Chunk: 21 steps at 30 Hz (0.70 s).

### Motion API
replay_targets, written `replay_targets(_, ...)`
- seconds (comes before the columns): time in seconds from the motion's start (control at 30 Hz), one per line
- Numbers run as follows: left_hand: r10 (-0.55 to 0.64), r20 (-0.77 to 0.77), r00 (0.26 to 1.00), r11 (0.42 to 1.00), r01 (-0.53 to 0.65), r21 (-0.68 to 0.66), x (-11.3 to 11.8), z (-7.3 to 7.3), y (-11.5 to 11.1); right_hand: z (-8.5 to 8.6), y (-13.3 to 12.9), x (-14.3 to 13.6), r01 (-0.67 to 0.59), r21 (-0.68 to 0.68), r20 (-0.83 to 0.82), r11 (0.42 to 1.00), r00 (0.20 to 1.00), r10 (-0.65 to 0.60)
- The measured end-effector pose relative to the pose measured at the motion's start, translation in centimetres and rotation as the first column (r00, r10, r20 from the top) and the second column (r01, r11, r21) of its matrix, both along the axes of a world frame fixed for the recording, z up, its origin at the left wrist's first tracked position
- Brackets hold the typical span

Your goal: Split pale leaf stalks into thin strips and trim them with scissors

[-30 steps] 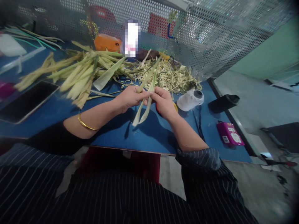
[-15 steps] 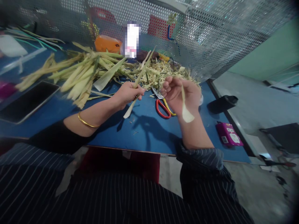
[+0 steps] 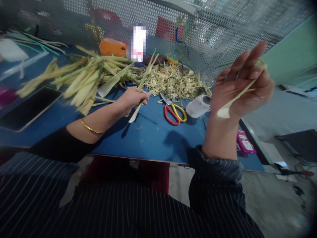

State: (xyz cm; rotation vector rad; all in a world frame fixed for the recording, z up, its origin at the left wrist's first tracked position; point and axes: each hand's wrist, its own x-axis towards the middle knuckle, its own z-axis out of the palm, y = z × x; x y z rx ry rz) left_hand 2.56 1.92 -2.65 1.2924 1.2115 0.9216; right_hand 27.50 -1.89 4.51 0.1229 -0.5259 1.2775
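My left hand (image 3: 132, 99) is closed around pale green corn husk strips (image 3: 147, 73), whose long ends point up toward the back while a whitish end sticks out below. Raised at the right, my right hand (image 3: 244, 86) faces palm up. A narrow husk strip (image 3: 225, 112) runs from its thumb across the palm, its broad white end lying near the wrist. The other fingers are stretched out. Between the hands, scissors (image 3: 171, 114) with one red and one yellow handle lie on the blue table (image 3: 153, 142). A white roll (image 3: 198, 106) sits beside them.
Corn husks (image 3: 84, 82) are heaped at the left, next to a dark phone (image 3: 29, 107). Shredded husk scraps (image 3: 178, 81) are piled behind the scissors. A perforated metal screen (image 3: 213, 36) closes off the back. A purple packet (image 3: 245, 143) lies near the right edge.
My right hand has moved up and to the right with its husk strip, fingers more stretched, uncovering the white roll and the scissors' yellow handle. My left hand has hardly moved.
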Motion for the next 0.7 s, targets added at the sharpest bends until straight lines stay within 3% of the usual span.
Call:
replay_targets(0.13, 0.013, 0.058, 0.998, 0.999, -0.011, -0.035, -0.3, -0.3, 0.4, 0.7, -0.6, 0.3, 0.116, -0.009, 0.050, 0.993, 0.992, -0.116)
replay_targets(0.23, 0.059, 0.101, 0.993, 0.995, -0.050, -0.091, -0.4, -0.1, 0.4, 1.0, -0.8, 0.6, 0.286, 0.009, 0.124, 0.958, 0.951, -0.285)
replay_targets(0.3, 0.092, 0.136, 0.986, 0.989, -0.075, -0.131, -0.4, 0.0, 0.3, 0.9, -0.8, 0.6, 0.450, 0.065, 0.267, 0.891, 0.852, -0.450)
replay_targets(0.37, 0.104, 0.177, 0.979, 0.986, -0.079, -0.145, -0.4, 0.2, 0.3, 0.8, -0.7, 0.3, 0.601, 0.142, 0.430, 0.787, 0.679, -0.595)
replay_targets(0.43, 0.118, 0.218, 0.969, 0.982, -0.081, -0.169, -0.4, 0.3, 0.5, 0.6, -0.8, -0.2, 0.693, 0.200, 0.545, 0.692, 0.509, -0.667)
replay_targets(0.5, 0.158, 0.246, 0.956, 0.966, -0.098, -0.239, -0.5, 0.5, 0.7, 0.6, -1.1, -0.5, 0.740, 0.215, 0.590, 0.637, 0.421, -0.689)
replay_targets(0.6, 0.247, 0.278, 0.928, 0.930, -0.147, -0.336, -0.8, 0.8, 1.0, 0.9, -1.5, 0.0, 0.735, 0.237, 0.558, 0.635, 0.433, -0.708)
replay_targets(0.7, 0.311, 0.286, 0.906, 0.918, -0.209, -0.337, -0.9, 0.8, 1.1, 0.9, -0.8, 1.0, 0.730, 0.274, 0.495, 0.626, 0.451, -0.742)
